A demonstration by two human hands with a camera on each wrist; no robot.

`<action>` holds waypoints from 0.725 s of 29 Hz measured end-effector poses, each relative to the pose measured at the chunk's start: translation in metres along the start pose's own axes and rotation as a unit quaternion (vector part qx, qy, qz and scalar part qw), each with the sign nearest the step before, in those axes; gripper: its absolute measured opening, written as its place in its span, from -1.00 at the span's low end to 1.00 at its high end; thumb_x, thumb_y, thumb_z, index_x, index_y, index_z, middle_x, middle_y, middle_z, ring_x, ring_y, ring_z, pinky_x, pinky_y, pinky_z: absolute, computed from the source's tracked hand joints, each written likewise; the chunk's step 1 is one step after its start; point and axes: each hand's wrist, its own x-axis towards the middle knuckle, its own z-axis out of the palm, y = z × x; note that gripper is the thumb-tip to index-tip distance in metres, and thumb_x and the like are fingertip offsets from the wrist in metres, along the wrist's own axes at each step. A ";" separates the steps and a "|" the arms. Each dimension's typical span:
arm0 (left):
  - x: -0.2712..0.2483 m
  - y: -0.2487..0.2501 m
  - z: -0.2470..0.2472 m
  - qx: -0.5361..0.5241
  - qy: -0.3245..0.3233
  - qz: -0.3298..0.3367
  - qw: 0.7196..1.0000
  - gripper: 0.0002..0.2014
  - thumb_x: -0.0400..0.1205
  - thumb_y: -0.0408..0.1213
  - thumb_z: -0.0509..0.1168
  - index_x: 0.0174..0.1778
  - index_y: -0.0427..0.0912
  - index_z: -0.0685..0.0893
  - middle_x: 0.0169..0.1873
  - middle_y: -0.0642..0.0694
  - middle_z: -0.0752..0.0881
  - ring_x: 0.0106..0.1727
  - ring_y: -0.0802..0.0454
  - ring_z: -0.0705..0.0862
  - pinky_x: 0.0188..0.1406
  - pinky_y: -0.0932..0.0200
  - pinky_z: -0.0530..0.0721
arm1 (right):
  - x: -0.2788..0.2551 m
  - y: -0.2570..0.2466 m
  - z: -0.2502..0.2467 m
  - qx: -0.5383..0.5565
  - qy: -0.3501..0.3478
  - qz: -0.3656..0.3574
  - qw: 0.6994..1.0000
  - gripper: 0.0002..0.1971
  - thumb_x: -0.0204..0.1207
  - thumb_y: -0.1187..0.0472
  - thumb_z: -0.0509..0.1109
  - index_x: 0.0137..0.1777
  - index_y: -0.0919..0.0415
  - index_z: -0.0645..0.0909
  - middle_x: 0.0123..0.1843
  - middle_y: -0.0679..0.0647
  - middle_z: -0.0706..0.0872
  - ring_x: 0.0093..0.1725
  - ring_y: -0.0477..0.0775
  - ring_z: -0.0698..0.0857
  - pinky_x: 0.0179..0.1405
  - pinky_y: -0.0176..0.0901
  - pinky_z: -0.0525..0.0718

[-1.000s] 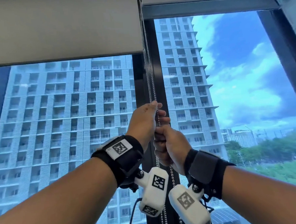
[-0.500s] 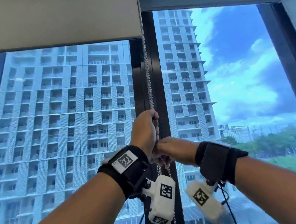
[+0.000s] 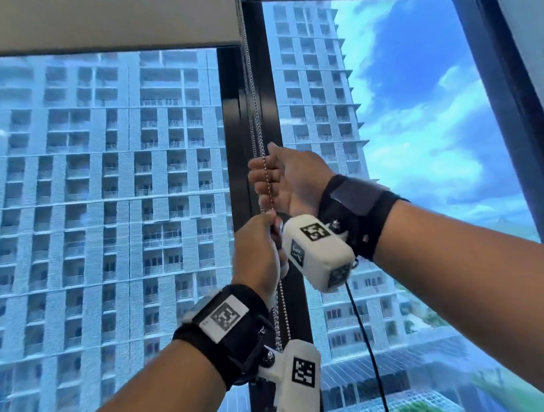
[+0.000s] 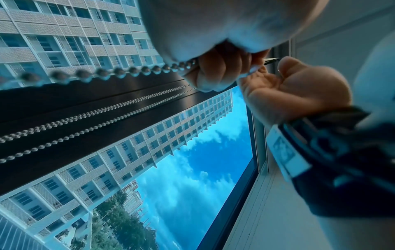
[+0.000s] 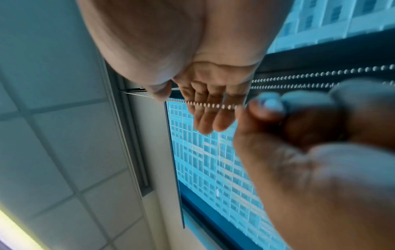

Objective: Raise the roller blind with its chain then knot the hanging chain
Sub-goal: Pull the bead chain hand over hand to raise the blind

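Observation:
The beige roller blind (image 3: pixel 100 21) is rolled high, its bottom edge near the top of the left pane. Its bead chain (image 3: pixel 252 110) hangs in front of the dark mullion. My left hand (image 3: pixel 257 252) is the lower one and grips the chain in a fist; its curled fingers (image 4: pixel 213 72) close round the beads (image 4: pixel 128 71). My right hand (image 3: pixel 278 179) is just above it. Its fingers (image 5: pixel 209 118) are stretched out with the chain (image 5: pixel 209 105) lying across them and the thumb beside it, not closed. The left hand (image 5: pixel 299 128) shows as a fist in the right wrist view.
The dark mullion (image 3: pixel 237 144) stands behind the chain, and other chain strands (image 4: pixel 96 115) run along it. A dark window frame (image 3: pixel 488 94) and a grey wall bound the right pane. A black cable (image 3: pixel 363 328) dangles from the right wrist camera.
My right hand has let go below the left hand and risen above it, fingers now spread on the chain. My left hand has moved down with the chain in its grip.

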 end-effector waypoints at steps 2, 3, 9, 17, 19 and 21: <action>0.000 0.000 0.000 0.034 -0.012 0.041 0.998 -0.79 0.58 -0.10 0.16 -0.35 -0.01 0.54 -0.33 -0.09 0.57 -0.24 -0.01 0.57 -0.16 -0.01 0.60 | 0.004 0.000 0.008 0.010 0.040 0.002 0.999 -0.59 0.74 -0.06 0.05 -0.33 0.07 0.37 -0.53 -0.04 0.30 -0.68 -0.09 0.22 -0.66 -0.42 0.19; 0.001 -0.001 0.001 0.009 -0.021 0.024 0.999 -0.84 0.58 -0.10 0.18 -0.29 0.01 0.56 -0.30 -0.03 0.61 -0.25 0.02 0.62 -0.11 0.05 0.65 | 0.006 0.001 0.009 0.008 0.056 -0.003 0.998 -0.60 0.72 -0.06 0.07 -0.37 0.04 0.31 -0.60 -0.06 0.25 -0.75 -0.10 0.17 -0.69 -0.47 0.17; 0.004 -0.012 -0.013 0.019 -0.019 -0.038 0.999 -0.76 0.65 -0.49 0.27 -0.33 -0.23 0.49 -0.47 0.02 0.51 -0.48 0.32 0.49 -0.40 0.42 0.45 | 0.005 0.017 0.009 0.041 0.060 -0.015 0.997 -0.55 0.70 -0.05 0.08 -0.45 0.01 0.19 -0.68 -0.08 0.18 -0.80 -0.10 0.13 -0.66 -0.55 0.19; 0.031 0.016 -0.029 0.055 -0.053 -0.047 0.996 -0.53 0.75 -0.15 -0.02 -0.42 -0.09 0.62 -0.52 0.00 0.70 -0.39 0.04 0.64 0.02 -0.09 0.53 | -0.002 0.031 0.015 -0.029 0.110 -0.091 0.989 -0.66 0.61 0.12 0.13 -0.43 0.05 0.30 -0.51 -0.03 0.26 -0.66 -0.09 0.25 -0.69 -0.39 0.25; 0.041 0.027 -0.033 0.068 -0.078 -0.052 0.993 -0.44 0.76 -0.05 -0.06 -0.47 -0.05 0.68 -0.50 -0.03 0.71 -0.44 0.08 0.67 0.09 -0.13 0.55 | -0.012 0.032 0.014 -0.025 0.100 -0.083 0.991 -0.68 0.61 0.16 0.12 -0.42 0.04 0.29 -0.59 -0.02 0.36 -0.69 -0.06 0.29 -0.71 -0.42 0.23; 0.050 0.033 -0.035 0.087 -0.101 -0.061 0.989 -0.40 0.77 0.09 -0.08 -0.37 -0.10 0.71 -0.45 -0.06 0.73 -0.42 0.06 0.69 0.05 -0.11 0.58 | -0.023 0.033 0.013 -0.015 0.080 -0.072 0.994 -0.65 0.67 0.16 0.10 -0.40 0.07 0.28 -0.67 -0.05 0.41 -0.78 -0.10 0.27 -0.75 -0.44 0.19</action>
